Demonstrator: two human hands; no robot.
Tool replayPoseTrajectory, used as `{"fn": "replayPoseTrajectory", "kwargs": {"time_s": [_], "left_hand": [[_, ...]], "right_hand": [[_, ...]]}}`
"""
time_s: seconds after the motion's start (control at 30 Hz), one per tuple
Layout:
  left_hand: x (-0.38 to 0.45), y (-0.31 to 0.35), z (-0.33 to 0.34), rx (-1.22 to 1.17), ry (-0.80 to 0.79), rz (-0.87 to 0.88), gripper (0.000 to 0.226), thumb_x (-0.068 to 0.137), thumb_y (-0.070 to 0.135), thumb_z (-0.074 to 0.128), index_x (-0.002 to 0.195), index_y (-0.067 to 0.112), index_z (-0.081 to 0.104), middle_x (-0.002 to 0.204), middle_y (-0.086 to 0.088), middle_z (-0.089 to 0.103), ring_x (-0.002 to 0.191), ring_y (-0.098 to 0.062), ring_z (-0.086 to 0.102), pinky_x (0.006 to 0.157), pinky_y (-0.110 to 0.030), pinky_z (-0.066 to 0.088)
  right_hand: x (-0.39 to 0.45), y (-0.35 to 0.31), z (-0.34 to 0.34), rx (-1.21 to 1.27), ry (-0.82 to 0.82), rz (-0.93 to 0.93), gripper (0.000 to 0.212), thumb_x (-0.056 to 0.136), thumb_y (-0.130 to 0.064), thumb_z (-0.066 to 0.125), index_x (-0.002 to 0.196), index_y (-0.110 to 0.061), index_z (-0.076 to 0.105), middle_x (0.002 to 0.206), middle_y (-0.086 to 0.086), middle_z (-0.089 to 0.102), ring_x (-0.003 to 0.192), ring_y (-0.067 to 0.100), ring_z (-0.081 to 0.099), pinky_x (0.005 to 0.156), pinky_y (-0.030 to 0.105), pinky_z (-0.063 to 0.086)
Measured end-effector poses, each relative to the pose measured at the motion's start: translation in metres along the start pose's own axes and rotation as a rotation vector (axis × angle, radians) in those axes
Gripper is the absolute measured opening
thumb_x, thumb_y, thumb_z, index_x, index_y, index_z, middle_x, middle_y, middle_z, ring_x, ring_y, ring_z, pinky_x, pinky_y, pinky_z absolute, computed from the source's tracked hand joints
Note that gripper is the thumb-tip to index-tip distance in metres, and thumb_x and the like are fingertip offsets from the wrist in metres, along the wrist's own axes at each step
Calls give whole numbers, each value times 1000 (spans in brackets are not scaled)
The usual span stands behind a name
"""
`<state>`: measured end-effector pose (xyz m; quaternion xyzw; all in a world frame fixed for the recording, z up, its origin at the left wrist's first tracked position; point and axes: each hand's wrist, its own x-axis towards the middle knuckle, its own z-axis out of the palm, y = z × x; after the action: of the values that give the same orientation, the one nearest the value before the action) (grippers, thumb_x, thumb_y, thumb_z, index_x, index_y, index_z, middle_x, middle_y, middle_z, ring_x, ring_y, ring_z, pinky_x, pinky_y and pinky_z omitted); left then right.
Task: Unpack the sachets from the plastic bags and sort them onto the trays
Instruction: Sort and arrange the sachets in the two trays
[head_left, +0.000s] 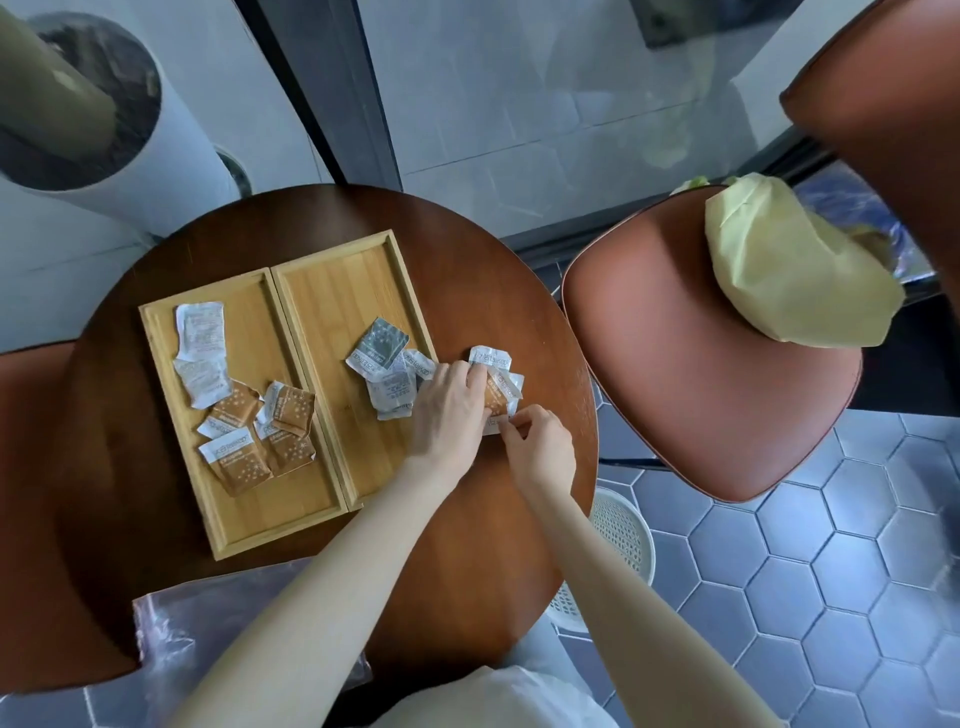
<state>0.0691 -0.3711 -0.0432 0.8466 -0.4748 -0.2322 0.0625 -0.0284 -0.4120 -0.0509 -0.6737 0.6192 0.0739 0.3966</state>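
Observation:
Two wooden trays lie side by side on a round brown table (467, 270). The left tray (156, 353) holds several brown and white sachets (244, 441). On the right tray (332, 280), grey and white sachets (382, 345) lie near its right rim. A small pile of loose sachets (496, 387) lies on the table just right of that tray. My left hand (449, 413) rests on this pile with its fingers on a brown sachet. The fingertips of my right hand (540, 447) pinch the near white edge of a sachet in the pile.
A crumpled clear plastic bag (208, 639) lies at the table's near edge. A brown chair (675, 374) with a pale yellow bag (795, 275) stands to the right. A white slatted basket (621, 540) sits on the hexagon-tiled floor. A white planter (104, 130) is at far left.

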Motion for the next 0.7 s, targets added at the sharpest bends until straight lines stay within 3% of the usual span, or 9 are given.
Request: {"fn": "replayPoseTrajectory", "kwargs": {"time_s": [0.1,0.23,0.37,0.43,0.6,0.7], "left_hand": [[-3,1,-3,-100,-1,-23,38,87,13,59,122,8,47,114,-13,56,103,-29,57,81,-38,51],[-11,-1,-10,-270,21,-118,31,86,15,61,114,5,52,113,-14,64,103,-30,61,83,-37,50],[-24,-9,-24,-571,116,-229,39,80,13,69,116,6,57,108,-11,69,97,-24,64,79,-24,49],[-34,-19,-30,-705,127,-285,36,78,13,71,112,6,60,100,-8,71,87,-20,64,72,-17,44],[-73,-57,-33,-916,196,-446,22,76,16,72,97,12,65,90,-5,73,84,-23,67,77,-37,52],[-101,-83,-32,-954,258,-539,14,79,14,69,92,11,65,85,-4,72,83,-23,68,79,-42,52]], "right_hand": [[1,0,-6,98,-53,-34,13,86,-20,58,92,-9,63,89,4,66,72,18,55,55,27,38],[-7,-10,-25,266,-67,-77,3,76,-13,63,74,-15,63,69,-7,63,67,12,57,61,23,43],[-18,-26,-34,325,-64,-128,3,67,-12,64,66,-14,61,71,3,72,70,15,63,61,18,44],[-25,-35,-33,358,-61,-158,7,69,-10,64,69,-16,60,73,4,73,71,15,65,63,22,46],[-47,-56,-17,329,-29,-240,19,82,-10,55,98,-14,64,82,3,71,61,3,56,56,19,42],[-59,-66,2,294,-92,-291,23,84,-9,54,103,-11,66,82,2,69,58,0,53,49,8,38]]}}
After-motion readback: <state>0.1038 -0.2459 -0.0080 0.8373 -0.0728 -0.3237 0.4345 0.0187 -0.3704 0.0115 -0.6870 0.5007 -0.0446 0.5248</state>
